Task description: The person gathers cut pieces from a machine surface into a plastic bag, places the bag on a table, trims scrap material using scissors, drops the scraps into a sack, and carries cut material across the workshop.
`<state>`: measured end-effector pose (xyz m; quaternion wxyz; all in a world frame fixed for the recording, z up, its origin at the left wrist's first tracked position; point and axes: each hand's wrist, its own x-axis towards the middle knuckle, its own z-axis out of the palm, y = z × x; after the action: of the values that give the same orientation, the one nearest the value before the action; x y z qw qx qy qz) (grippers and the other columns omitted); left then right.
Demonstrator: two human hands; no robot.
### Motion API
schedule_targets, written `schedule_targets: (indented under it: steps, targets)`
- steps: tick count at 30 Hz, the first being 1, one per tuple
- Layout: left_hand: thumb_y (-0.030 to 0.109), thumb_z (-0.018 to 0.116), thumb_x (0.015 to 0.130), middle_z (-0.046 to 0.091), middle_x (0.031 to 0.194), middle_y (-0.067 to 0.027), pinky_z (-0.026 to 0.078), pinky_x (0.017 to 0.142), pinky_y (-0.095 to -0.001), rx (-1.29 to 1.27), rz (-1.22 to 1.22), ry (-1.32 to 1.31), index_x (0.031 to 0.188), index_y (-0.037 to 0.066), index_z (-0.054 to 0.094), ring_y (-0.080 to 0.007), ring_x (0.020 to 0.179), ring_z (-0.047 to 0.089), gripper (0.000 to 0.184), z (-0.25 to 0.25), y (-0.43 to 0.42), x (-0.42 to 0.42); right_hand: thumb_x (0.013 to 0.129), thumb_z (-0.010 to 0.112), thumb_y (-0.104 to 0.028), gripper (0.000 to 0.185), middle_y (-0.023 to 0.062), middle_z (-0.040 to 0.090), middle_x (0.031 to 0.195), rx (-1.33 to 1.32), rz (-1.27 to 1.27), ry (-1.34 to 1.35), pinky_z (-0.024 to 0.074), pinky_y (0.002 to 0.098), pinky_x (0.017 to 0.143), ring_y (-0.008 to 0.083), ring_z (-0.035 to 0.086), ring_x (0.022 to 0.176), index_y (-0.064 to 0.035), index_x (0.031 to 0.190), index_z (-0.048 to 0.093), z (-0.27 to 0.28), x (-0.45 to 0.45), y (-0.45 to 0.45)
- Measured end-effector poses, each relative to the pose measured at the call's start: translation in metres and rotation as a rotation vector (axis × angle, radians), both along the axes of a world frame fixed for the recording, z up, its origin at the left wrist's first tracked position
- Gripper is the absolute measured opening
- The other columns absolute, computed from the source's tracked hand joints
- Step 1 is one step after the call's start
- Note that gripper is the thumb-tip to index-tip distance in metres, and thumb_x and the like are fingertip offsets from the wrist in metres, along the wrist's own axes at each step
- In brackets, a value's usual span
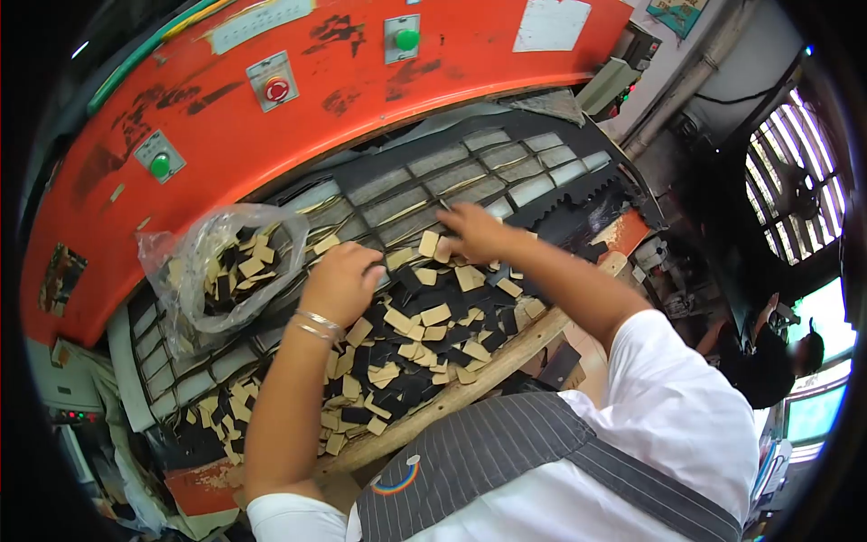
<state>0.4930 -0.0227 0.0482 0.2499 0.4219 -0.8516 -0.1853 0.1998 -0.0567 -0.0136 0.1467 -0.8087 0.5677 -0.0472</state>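
Observation:
Many small tan and black pieces (436,314) lie in a loose heap on the machine's bed. My left hand (341,284), with bracelets at its wrist, is at the heap's upper left edge, fingers bent; what it holds, if anything, is hidden. My right hand (477,233) reaches over the upper part of the heap with fingers apart, near a tan piece (429,243). Beyond both hands is a grid of grey rectangular cells (393,206). To the left of my left hand sits a clear plastic bag (194,312) with tan and black pieces inside.
An orange machine panel (343,68) with green buttons (407,40) and a red button (276,88) rises behind the bed. A wooden edge (470,390) runs along the near side. Another person in dark clothing (768,366) is at the far right, near a barred window.

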Motion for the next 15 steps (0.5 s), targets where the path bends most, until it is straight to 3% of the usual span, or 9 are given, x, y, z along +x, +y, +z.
schedule_targets:
  steps: [1,2,4,7,10,11,15]
  targets:
    - [0.021,0.072,0.079,0.064,0.1,-0.0111,0.049,0.086,-0.0382,0.005,-0.005,-0.065,0.1,0.004,0.068,-0.0294,0.098,0.06,0.027,-0.009,-0.002,-0.012,0.082,0.067,-0.051,0.073,0.0263,0.042,0.139,-0.218,0.044,0.039,0.0322,0.0474,0.109,0.0427,0.035,0.133,-0.0078,0.138,0.047,-0.026,-0.005,0.022]
    - [0.023,0.075,0.076,0.063,0.103,-0.0095,0.048,0.087,-0.038,0.012,-0.006,-0.131,0.1,0.006,0.068,-0.0285,0.1,0.058,0.031,-0.017,-0.003,-0.022,0.082,0.068,-0.048,0.069,0.0264,0.041,0.139,-0.188,0.049,-0.031,0.0314,0.0471,0.11,0.0431,0.032,0.135,-0.0073,0.135,0.05,-0.014,-0.004,0.043]
    - [0.031,0.081,0.068,0.057,0.103,-0.0098,0.047,0.088,-0.0386,0.043,0.1,-0.313,0.098,0.005,0.067,-0.0301,0.101,0.054,0.042,-0.026,-0.001,-0.041,0.083,0.068,-0.044,0.063,0.0248,0.041,0.139,-0.127,0.09,-0.077,0.0319,0.0467,0.11,0.0416,0.033,0.134,-0.0068,0.132,0.053,0.004,-0.013,0.071]
    - [0.031,0.082,0.067,0.055,0.104,-0.0111,0.046,0.088,-0.0389,0.043,0.163,-0.478,0.096,0.005,0.065,-0.0307,0.102,0.053,0.042,-0.027,0.014,-0.055,0.083,0.07,-0.038,0.054,0.0212,0.048,0.134,-0.185,0.171,-0.214,0.0346,0.0466,0.107,0.0385,0.041,0.129,-0.0062,0.125,0.058,0.012,-0.037,0.094]
    - [0.029,0.08,0.069,0.054,0.106,-0.0122,0.046,0.088,-0.0391,0.011,0.242,-0.441,0.095,0.003,0.063,-0.0313,0.101,0.053,0.041,-0.048,0.011,-0.053,0.084,0.07,-0.034,0.047,0.0164,0.055,0.126,-0.015,0.301,-0.265,0.038,0.045,0.104,0.0352,0.047,0.122,-0.0049,0.119,0.061,0.02,-0.055,0.1]
    - [0.028,0.08,0.07,0.054,0.106,-0.0123,0.046,0.088,-0.0394,0.057,0.181,-0.37,0.094,0.003,0.063,-0.0324,0.1,0.052,0.038,-0.054,0.005,-0.046,0.085,0.068,-0.03,0.041,0.0138,0.059,0.119,-0.06,0.324,-0.307,0.0422,0.0419,0.1,0.0326,0.052,0.115,-0.0033,0.115,0.062,0.021,-0.055,0.101]
    - [0.019,0.08,0.072,0.054,0.105,-0.0141,0.045,0.09,-0.0381,0.352,0.123,-0.175,0.089,0.001,0.063,-0.0334,0.104,0.052,0.03,-0.029,-0.015,-0.035,0.088,0.065,-0.024,0.035,0.0132,0.061,0.115,0.009,0.537,-0.474,0.0464,0.0385,0.095,0.0302,0.055,0.111,-0.0017,0.115,0.062,0.015,-0.033,0.087]
